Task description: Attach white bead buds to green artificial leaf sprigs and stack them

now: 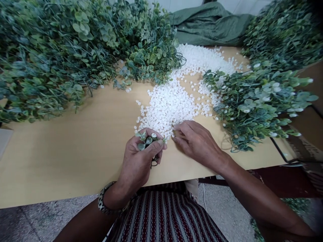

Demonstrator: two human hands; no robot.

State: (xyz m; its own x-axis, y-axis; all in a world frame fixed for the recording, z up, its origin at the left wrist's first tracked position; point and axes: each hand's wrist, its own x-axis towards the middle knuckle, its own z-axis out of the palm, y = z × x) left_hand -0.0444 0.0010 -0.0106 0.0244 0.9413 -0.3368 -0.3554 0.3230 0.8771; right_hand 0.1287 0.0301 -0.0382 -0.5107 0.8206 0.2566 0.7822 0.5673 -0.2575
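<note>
Near the table's front edge, my left hand (141, 156) is closed around an artificial leaf sprig (142, 146). Small green leaves and one white bead-like piece (153, 135) poke out above its fingers, and part of the stem hangs below. My right hand (194, 141) reaches the near edge of a pile of small white plastic pieces (171, 107). Its thumb and forefinger are pinched close together at the pile; whether a piece sits between them is too small to make out.
Large heaps of artificial greenery (83, 50) cover the back left. On the right lies a bundle of sprigs with white tips (259, 101), beside a cardboard box (308, 124). A dark green sack (209, 25) rests behind more white pieces. The wooden table (63, 154) ends at my lap.
</note>
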